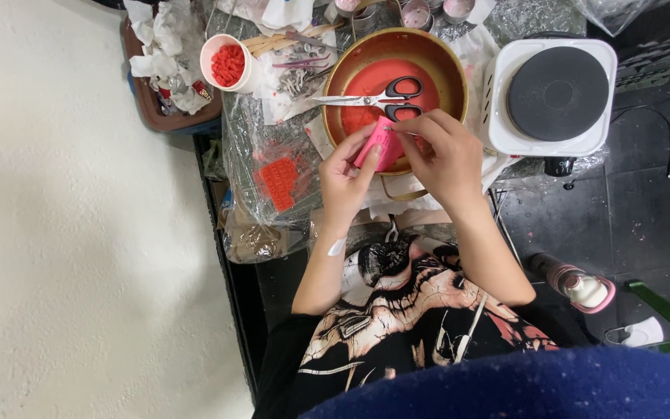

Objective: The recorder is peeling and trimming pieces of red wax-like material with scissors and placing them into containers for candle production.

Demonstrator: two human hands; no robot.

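Both hands hold a small pink cylinder-shaped piece just over the near rim of a round brass-coloured pan. My left hand grips its lower left side. My right hand pinches its top right end. The pan holds a layer of red wax-like material. Black-handled scissors lie across the pan, blades pointing left.
A white single hotplate stands right of the pan. A white cup of red pieces and a red moulded slab on clear plastic lie to the left. Crumpled tissues fill a brown tray. A pink-capped bottle lies on the dark floor.
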